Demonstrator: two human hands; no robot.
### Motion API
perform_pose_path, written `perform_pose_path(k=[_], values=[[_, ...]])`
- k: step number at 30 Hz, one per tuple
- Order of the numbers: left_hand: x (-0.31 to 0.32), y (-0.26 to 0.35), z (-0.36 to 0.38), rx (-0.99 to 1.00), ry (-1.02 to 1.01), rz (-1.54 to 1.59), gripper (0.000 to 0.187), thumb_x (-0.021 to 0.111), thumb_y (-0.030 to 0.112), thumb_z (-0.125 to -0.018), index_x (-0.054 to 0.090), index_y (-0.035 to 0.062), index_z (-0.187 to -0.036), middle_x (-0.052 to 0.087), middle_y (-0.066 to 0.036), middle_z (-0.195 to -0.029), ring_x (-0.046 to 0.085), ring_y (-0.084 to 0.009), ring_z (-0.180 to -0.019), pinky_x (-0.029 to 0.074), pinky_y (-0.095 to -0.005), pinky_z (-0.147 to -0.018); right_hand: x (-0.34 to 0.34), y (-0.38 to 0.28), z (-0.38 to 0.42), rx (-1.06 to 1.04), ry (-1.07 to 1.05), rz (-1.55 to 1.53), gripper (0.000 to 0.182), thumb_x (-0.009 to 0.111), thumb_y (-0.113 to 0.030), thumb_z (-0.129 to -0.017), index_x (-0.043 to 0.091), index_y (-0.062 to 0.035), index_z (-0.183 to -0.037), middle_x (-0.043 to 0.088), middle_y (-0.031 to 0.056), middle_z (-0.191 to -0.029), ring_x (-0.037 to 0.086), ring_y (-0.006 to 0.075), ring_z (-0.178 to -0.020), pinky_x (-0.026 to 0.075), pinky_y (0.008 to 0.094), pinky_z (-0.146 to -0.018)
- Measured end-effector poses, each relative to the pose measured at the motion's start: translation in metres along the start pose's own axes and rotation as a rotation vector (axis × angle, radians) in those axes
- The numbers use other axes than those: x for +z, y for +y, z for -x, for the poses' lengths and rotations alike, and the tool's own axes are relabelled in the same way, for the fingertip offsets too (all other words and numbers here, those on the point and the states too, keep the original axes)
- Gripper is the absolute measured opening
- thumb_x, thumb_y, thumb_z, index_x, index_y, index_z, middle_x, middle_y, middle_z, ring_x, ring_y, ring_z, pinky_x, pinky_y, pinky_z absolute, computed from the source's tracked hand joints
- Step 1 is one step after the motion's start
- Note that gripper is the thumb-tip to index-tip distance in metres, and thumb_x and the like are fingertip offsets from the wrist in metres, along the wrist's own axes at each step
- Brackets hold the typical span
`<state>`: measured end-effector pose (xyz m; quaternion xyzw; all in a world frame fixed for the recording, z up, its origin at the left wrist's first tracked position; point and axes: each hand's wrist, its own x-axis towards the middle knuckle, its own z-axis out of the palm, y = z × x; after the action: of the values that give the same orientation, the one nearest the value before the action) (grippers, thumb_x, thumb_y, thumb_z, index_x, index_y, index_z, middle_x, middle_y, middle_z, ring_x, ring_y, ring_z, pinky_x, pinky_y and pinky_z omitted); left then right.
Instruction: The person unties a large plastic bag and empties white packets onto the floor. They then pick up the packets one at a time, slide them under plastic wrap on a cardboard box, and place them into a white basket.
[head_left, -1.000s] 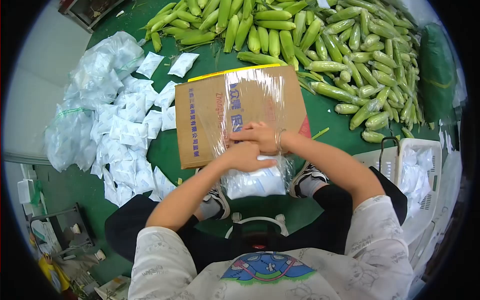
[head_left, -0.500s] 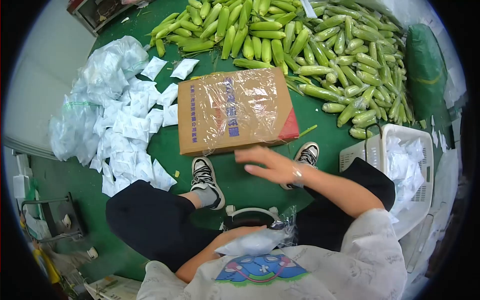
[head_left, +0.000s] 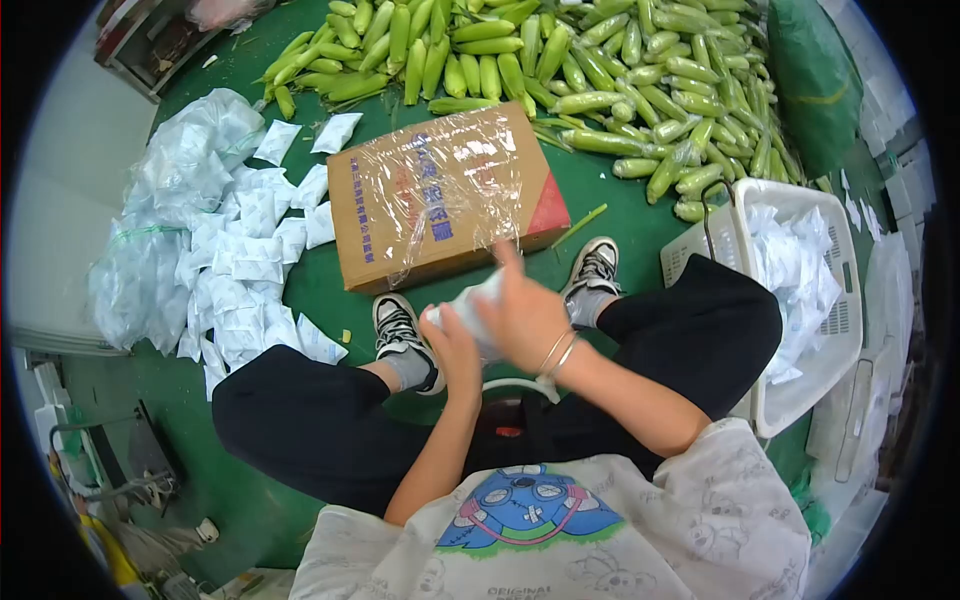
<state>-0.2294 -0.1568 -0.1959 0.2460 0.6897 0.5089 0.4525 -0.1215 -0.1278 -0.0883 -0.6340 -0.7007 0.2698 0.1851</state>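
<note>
Between my hands, in front of the box, is a white packet [head_left: 474, 316]. My left hand [head_left: 457, 352] grips its left side. My right hand [head_left: 530, 315], with bands at the wrist, is around its right side, partly hiding it. Just beyond them lies a cardboard box [head_left: 385, 215] wrapped in clear film, with blue and red print and a red corner. A heap of white packets [head_left: 245, 258] covers the floor to the left of the box.
Green corn cobs [head_left: 600, 90] are piled on the green floor [head_left: 320, 420] at the back. A white basket [head_left: 845, 290] with packets stands at the right, a green sack [head_left: 815, 90] behind it. Clear plastic bags [head_left: 205, 150] lie at the left.
My left hand has risen from my lap with the packet. My right hand, empty before, has come onto the packet. The camera view has shifted a little.
</note>
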Motion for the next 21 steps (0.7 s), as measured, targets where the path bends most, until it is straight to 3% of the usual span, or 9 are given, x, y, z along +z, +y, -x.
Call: perform_pose_path(k=[4, 6, 7, 8, 10, 11, 14, 16, 21], values=[[0.002, 0.003, -0.055, -0.390, -0.572, 0.568, 0.050, 0.048, 0.033, -0.093, 0.042, 0.0008, -0.131, 0.043, -0.017, -0.134, 0.047, -0.0242, -0.119, 0.041, -0.0359, -0.098, -0.021, -0.022, 0.018, -0.615, 0.314, 0.406, 0.043, 0.070, -0.023, -0.073, 0.054, -0.0018, -0.107, 0.047, 0.0309, -0.126, 0.059, 0.0422, -0.093, 0.047, 0.0466, -0.086], [0.019, -0.080, -0.054, -0.223, -0.662, 0.637, 0.050, 0.049, 0.034, -0.092, 0.044, 0.0027, -0.130, 0.045, -0.016, -0.133, 0.050, -0.0230, -0.116, 0.043, -0.0366, -0.096, -0.026, -0.013, 0.015, -0.753, 0.297, 0.255, 0.037, 0.071, -0.023, -0.071, 0.058, -0.0035, -0.099, 0.053, 0.0243, -0.120, 0.060, 0.0377, -0.091, 0.046, 0.0466, -0.089], [0.019, -0.074, -0.055, 0.090, -0.875, 0.452, 0.051, 0.051, 0.035, -0.090, 0.045, 0.0038, -0.130, 0.048, -0.014, -0.130, 0.054, -0.0220, -0.111, 0.045, -0.0371, -0.093, -0.022, -0.009, 0.012, -0.863, 0.283, 0.096, 0.030, 0.071, -0.023, -0.068, 0.061, -0.0053, -0.090, 0.059, 0.0177, -0.114, 0.062, 0.0332, -0.090, 0.045, 0.0465, -0.092], [0.018, -0.067, -0.056, 0.433, -1.013, 0.320, 0.051, 0.052, 0.035, -0.089, 0.046, 0.0050, -0.130, 0.051, -0.013, -0.127, 0.057, -0.0209, -0.106, 0.048, -0.0377, -0.089, -0.002, -0.002, 0.016, -0.817, 0.446, -0.047, 0.023, 0.074, -0.023, -0.063, 0.059, -0.0077, -0.072, 0.064, 0.0084, -0.092, 0.062, 0.0278, -0.083, 0.047, 0.0435, -0.088], [0.001, 0.058, -0.022, -0.565, -1.201, -0.032, 0.043, 0.062, 0.026, -0.086, 0.050, 0.0073, -0.123, 0.057, -0.008, -0.113, 0.060, -0.0137, -0.084, 0.052, -0.0313, -0.075, -0.004, 0.013, 0.015, -0.595, 0.406, -0.054, 0.021, 0.072, -0.022, -0.063, 0.060, -0.0062, -0.071, 0.060, 0.0102, -0.072, 0.058, 0.0282, -0.068, 0.047, 0.0396, -0.066], [-0.001, 0.074, -0.013, -0.540, -1.170, -0.006, 0.043, 0.062, 0.026, -0.086, 0.050, 0.0073, -0.123, 0.057, -0.008, -0.113, 0.060, -0.0137, -0.084, 0.052, -0.0313, -0.075, 0.002, 0.032, 0.015, -0.382, 0.468, -0.216, 0.018, 0.066, -0.020, -0.073, 0.061, -0.0035, -0.071, 0.062, 0.0100, -0.070, 0.058, 0.0239, -0.064, 0.045, 0.0369, -0.062], [-0.016, 0.091, 0.001, -0.248, -1.108, -0.472, 0.035, 0.066, 0.029, -0.082, 0.060, 0.0040, -0.105, 0.063, -0.013, -0.098, 0.063, -0.0187, -0.079, 0.052, -0.0357, -0.067, 0.006, 0.071, 0.000, 0.253, 0.415, -0.615, 0.052, 0.042, -0.034, -0.097, 0.060, 0.0016, -0.064, 0.058, 0.0100, -0.053, 0.051, 0.0184, -0.047, 0.040, 0.0362, -0.050], [-0.007, 0.096, 0.014, 0.716, -0.845, -0.903, 0.029, 0.069, 0.030, -0.078, 0.063, 0.0022, -0.085, 0.063, -0.016, -0.083, 0.064, -0.0262, -0.074, 0.050, -0.0387, -0.059, 0.014, 0.085, 0.008, 0.585, 0.264, -1.042, 0.052, 0.042, -0.043, -0.097, 0.063, -0.0002, -0.076, 0.064, 0.0104, -0.072, 0.058, 0.0170, -0.063, 0.045, 0.0326, -0.059], [0.034, 0.152, 0.024, 0.779, -0.680, -0.429, 0.024, 0.070, 0.027, -0.077, 0.066, 0.0034, -0.079, 0.064, -0.015, -0.073, 0.064, -0.0297, -0.070, 0.051, -0.0368, -0.066, 0.026, 0.085, 0.034, 0.676, 0.030, -1.467, 0.048, 0.044, -0.042, -0.096, 0.052, -0.0012, -0.120, 0.059, 0.0135, -0.116, 0.057, 0.0208, -0.106, 0.046, 0.0336, -0.092]])
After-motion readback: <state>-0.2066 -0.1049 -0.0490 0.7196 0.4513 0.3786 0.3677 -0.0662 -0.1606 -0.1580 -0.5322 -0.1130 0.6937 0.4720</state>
